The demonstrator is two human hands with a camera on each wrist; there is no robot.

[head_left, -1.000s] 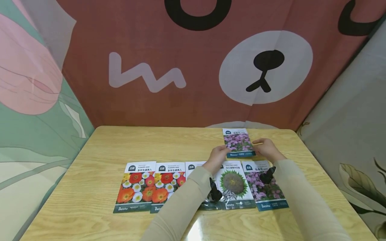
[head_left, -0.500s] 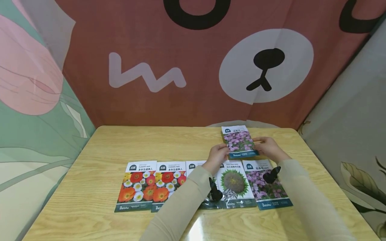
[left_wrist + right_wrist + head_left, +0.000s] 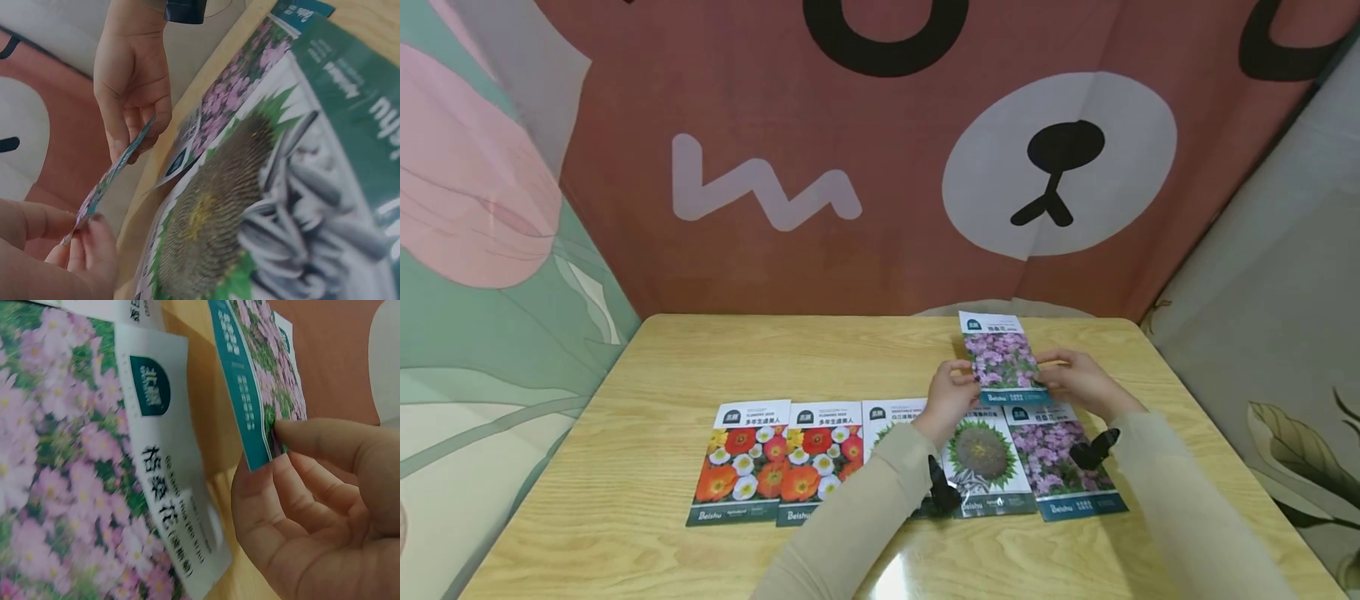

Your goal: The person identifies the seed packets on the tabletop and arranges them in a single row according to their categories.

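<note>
A seed packet with pink-purple flowers is held up between both hands, tilted, over the back right of the table. My left hand pinches its left edge between thumb and fingers. On the opposite edge my right hand pinches it near the blue bottom strip, as the right wrist view shows. Its lower end overlaps the tops of a sunflower seed packet and a second pink-flower packet lying in the front row. In the left wrist view the held packet appears nearly edge-on.
Two poppy seed packets lie at the left of the row. Another sunflower packet is partly hidden under the left forearm. The wooden table ends at a back edge against a red cloth with a bear print.
Both hands have drawn the held packet slightly toward the front and right, and its lower end now overlaps the row. The packets in the row stay where they were.
</note>
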